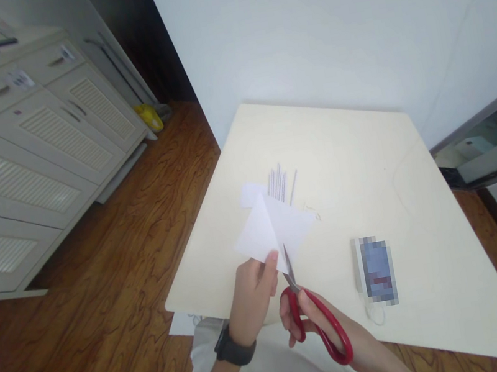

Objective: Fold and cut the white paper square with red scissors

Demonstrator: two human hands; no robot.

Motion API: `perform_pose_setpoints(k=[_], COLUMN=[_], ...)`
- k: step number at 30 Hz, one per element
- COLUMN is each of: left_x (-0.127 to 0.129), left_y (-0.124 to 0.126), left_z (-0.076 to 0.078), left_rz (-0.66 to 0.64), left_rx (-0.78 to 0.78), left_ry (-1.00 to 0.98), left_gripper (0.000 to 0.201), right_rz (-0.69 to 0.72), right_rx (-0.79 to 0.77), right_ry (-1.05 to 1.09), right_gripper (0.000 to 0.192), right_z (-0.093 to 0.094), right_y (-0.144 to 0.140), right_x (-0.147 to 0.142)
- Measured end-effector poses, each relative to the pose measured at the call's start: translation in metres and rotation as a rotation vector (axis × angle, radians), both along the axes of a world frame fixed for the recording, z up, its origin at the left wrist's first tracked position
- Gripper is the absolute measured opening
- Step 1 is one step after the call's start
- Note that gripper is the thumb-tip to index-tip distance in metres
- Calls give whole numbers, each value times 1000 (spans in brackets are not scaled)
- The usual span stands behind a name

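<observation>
Head view shows us our left hand (pixel 252 292) pinching the folded white paper sheet (pixel 274 230) above the cream square table (pixel 426 233), our right hand (pixel 314 320) gripping red-handled scissors (pixel 319 319) whose blades enter the paper's lower edge, tips hidden, forearms cut off below.

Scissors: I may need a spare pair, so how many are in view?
1. The red-handled scissors are in the right hand, blades at the folded white paper held by the left hand.
</observation>
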State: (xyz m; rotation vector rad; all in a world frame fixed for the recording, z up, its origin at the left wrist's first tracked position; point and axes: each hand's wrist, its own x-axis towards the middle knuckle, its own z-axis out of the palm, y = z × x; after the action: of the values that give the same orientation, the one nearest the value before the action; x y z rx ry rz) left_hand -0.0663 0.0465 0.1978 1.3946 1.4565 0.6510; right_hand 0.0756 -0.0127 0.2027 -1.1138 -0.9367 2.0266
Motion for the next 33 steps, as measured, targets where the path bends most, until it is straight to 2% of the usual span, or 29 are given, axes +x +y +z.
perform_pose_setpoints(k=[9, 16, 24, 33], left_x=[5, 14, 21, 20], left_y=[-7, -3, 4, 3], left_z=[4, 5, 7, 6], left_rz=[10, -26, -45, -55], left_rx=[-12, -1, 9, 8], left_ry=[20, 37, 35, 31], left_gripper=[57, 56, 56, 55], right_rz=[-37, -74, -55, -102], right_rx=[-9, -2, -16, -11], right_ry=[60, 51, 54, 93], right_gripper=[43, 44, 43, 44], right_z=[-2, -4, 7, -7], right_y=[-9, -9, -1, -7], right_x=[2, 9, 18, 12])
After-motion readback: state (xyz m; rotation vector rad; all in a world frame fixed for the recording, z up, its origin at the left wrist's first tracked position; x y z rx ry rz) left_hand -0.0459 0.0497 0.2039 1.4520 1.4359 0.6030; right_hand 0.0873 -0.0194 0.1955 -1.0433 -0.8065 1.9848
